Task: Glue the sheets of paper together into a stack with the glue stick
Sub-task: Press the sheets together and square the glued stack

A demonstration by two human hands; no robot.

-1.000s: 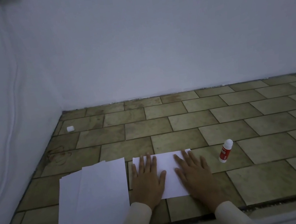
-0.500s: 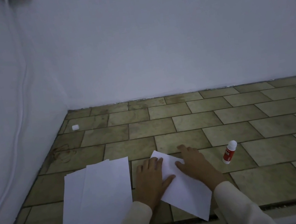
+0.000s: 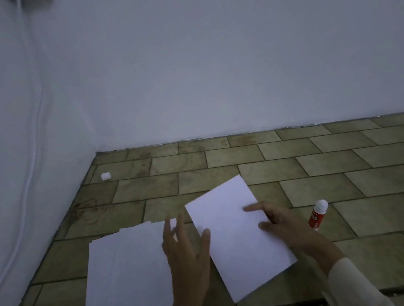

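The left hand (image 3: 188, 255) is hovering with fingers spread and gripping nothing, between the fanned loose sheets (image 3: 125, 278) and the folded sheet (image 3: 235, 237), while the right hand (image 3: 284, 227) is pinching that sheet's right edge, finger and thumb lying on top. The glue stick (image 3: 318, 215) is lying tilted on the tiled floor (image 3: 380, 214) just right of the right hand, and a small white cap (image 3: 106, 176) is sitting near the wall corner.

Cannot read the glue stick (image 3: 317, 215) label: too small. Cannot count the overlapping loose sheets (image 3: 125, 276), partly covered by the left hand (image 3: 188, 258), blurred at the fingertips. Cannot see right hand (image 3: 284, 227) fingers behind the held sheet (image 3: 235, 237). Cannot identify the small white object (image 3: 106, 176) by the wall (image 3: 209, 72).
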